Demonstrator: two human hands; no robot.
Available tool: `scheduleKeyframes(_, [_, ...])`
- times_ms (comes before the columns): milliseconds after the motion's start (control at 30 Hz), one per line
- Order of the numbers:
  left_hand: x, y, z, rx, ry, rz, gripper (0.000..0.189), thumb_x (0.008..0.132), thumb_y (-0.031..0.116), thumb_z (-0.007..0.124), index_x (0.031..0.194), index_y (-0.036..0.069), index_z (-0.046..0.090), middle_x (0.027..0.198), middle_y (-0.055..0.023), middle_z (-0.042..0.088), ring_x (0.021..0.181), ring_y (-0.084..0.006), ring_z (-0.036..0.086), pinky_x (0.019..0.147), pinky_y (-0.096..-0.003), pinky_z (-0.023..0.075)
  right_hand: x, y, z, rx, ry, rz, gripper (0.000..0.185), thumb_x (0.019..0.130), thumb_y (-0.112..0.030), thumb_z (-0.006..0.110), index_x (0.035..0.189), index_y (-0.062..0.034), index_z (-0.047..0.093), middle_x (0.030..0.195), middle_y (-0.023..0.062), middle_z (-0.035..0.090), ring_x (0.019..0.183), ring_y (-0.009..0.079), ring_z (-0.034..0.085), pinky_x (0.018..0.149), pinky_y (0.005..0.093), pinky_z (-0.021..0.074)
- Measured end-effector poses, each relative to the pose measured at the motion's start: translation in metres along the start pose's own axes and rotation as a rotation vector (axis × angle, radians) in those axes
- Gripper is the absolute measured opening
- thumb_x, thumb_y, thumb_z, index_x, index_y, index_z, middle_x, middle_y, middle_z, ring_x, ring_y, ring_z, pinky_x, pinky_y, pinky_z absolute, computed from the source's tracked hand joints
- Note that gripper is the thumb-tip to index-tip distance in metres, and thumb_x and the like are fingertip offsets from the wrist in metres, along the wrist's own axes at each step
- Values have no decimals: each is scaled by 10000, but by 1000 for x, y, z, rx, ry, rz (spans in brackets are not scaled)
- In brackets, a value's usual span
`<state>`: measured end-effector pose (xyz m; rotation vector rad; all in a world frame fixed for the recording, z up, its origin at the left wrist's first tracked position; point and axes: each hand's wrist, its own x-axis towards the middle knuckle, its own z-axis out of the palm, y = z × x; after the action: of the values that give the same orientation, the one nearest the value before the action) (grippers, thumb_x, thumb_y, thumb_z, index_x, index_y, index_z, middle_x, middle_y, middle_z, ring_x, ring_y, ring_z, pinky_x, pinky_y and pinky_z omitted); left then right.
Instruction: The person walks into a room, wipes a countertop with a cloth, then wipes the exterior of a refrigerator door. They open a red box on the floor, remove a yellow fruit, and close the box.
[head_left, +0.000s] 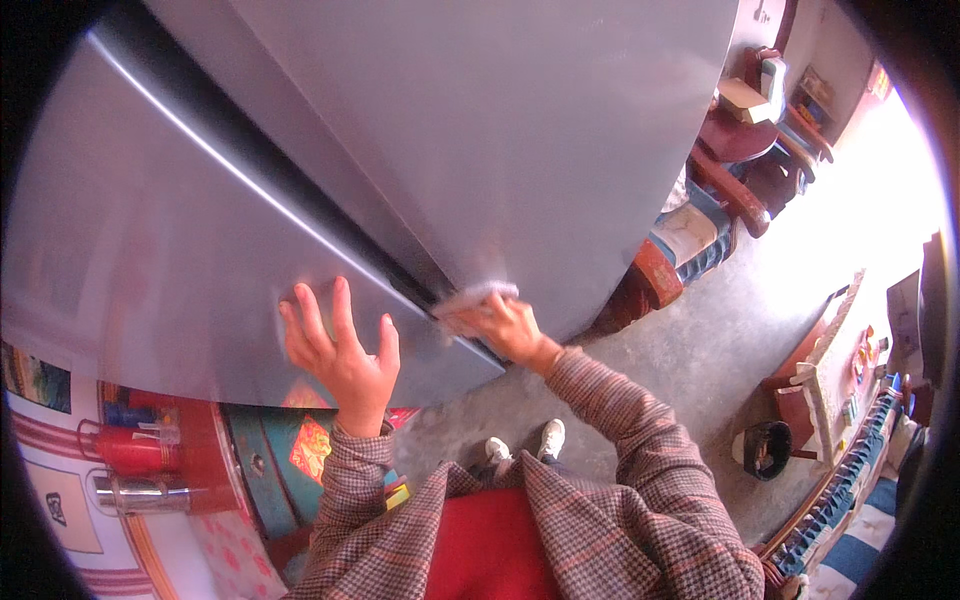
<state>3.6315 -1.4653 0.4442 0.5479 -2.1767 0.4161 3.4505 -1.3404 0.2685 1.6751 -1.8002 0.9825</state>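
Before me stands a large glossy grey cabinet front, apparently a refrigerator, with a wide panel (510, 150) and a second panel (165, 247). A dark recessed gap (300, 180) with a bright edge runs between the two. My left hand (349, 367) has its fingers spread against the second panel and holds nothing. My right hand (510, 330) grips a folded pale cloth (480, 295). The cloth lies against the front at the end of the gap and is partly blurred.
Wooden armchairs with cushions (686, 229) and a round table (739, 139) stand at right. A covered table (832, 397) and a black bin (766, 450) are at lower right. At lower left, a red thermos (135, 448) and a steel flask (146, 496) stand by a green cabinet (259, 457).
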Motion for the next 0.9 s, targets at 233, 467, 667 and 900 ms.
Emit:
scheduleKeyframes(233, [-6, -9, 5, 43, -23, 32, 698, 821, 333, 699, 1466, 173, 486, 1587, -173, 299, 1432, -446, 278, 1123, -584, 247, -118, 55, 10, 43, -298, 532, 459, 775, 32, 584, 1132, -224, 716, 1159, 77, 555, 905, 280, 689, 740, 360, 615])
scheduleKeyframes(467, [-6, -8, 5, 27, 2, 50, 697, 831, 340, 694, 1472, 170, 481, 1589, -170, 292, 1440, -458, 256, 1124, -578, 245, -16, 162, -124, -384, 400, 316, 347, 796, 55, 585, 1103, -101, 628, 1085, 173, 563, 997, 374, 613, 800, 450, 558])
scheduleKeyframes(667, [-5, -8, 6, 83, -9, 84, 695, 833, 347, 699, 1466, 155, 486, 1594, -183, 277, 1439, -459, 252, 1132, -572, 238, 22, 234, -148, -420, 1040, 725, 359, 834, 51, 493, 1182, -8, 560, 1093, 226, 596, 1034, 412, 559, 924, 466, 433])
scheduleKeyframes(900, [-6, -6, 5, 85, -21, 89, 720, 841, 334, 713, 1488, 159, 450, 1601, -181, 251, 1448, -463, 229, 1141, -596, 217, -73, 56, 69, 301, 830, 1072, 347, 977, -77, 523, 1312, -110, 440, 1174, 102, 532, 1091, 217, 548, 885, 376, 502])
